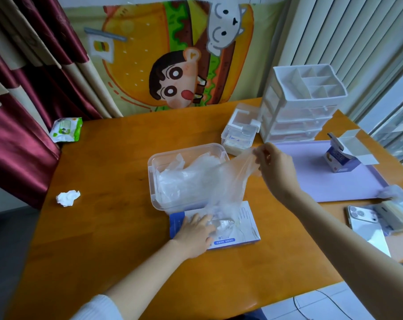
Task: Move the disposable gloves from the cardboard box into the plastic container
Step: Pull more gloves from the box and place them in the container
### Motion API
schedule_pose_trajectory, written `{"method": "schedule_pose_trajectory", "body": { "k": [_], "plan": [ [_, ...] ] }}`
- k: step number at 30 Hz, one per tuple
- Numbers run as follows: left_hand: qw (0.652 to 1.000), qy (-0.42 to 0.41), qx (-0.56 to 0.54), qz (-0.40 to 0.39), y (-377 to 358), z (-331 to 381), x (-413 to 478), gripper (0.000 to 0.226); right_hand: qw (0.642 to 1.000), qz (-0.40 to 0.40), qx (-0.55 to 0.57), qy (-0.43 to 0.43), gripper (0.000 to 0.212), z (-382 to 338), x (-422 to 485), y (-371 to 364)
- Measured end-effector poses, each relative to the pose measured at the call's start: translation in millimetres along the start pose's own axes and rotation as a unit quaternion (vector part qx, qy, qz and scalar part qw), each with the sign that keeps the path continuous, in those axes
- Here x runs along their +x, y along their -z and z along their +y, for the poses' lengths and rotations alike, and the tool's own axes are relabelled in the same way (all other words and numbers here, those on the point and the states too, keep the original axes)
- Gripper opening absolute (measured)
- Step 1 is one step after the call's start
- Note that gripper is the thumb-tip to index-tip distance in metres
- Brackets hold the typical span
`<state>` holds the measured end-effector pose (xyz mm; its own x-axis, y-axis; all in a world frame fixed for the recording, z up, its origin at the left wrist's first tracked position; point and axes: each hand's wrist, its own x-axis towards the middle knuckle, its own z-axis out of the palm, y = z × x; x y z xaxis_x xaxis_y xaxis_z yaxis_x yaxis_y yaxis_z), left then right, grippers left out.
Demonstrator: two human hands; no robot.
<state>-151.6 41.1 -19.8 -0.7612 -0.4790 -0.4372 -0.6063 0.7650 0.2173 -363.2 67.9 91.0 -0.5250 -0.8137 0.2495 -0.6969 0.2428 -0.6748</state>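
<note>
A flat blue-and-white cardboard glove box [242, 229] lies on the wooden table near me. My left hand [196, 234] rests flat on its top, fingers straight, beside the opening. Just behind the box stands a clear plastic container [152, 172] with several crumpled transparent gloves inside. My right hand [274, 167] is raised to the right of the container and pinches a clear disposable glove [230, 181]. That glove stretches from my fingers down to the box opening, hanging across the container's front right corner.
A crumpled tissue [67, 197] and a wipes pack [66, 130] lie at the left. A white drawer organiser [304, 102], a small clear box [241, 129], a purple mat [330, 176] with an open carton [341, 155], and a phone [367, 225] are at the right.
</note>
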Motion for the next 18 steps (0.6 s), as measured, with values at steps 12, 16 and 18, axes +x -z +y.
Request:
{"method": "schedule_pose_trajectory", "body": {
  "k": [12,16,18],
  "plan": [
    [0.902,-0.011,-0.209,0.378,111,1,-8,0.073,0.946,-0.153,-0.073,0.276,0.009,-47,6,-4],
    [0.890,-0.004,-0.292,0.350,122,-11,0,0.010,0.965,-0.166,0.031,0.198,0.046,-51,8,-14],
    [0.858,0.010,-0.379,0.346,126,-19,0,0.010,0.973,-0.168,0.067,0.145,0.086,-45,6,-19]
  ]
}}
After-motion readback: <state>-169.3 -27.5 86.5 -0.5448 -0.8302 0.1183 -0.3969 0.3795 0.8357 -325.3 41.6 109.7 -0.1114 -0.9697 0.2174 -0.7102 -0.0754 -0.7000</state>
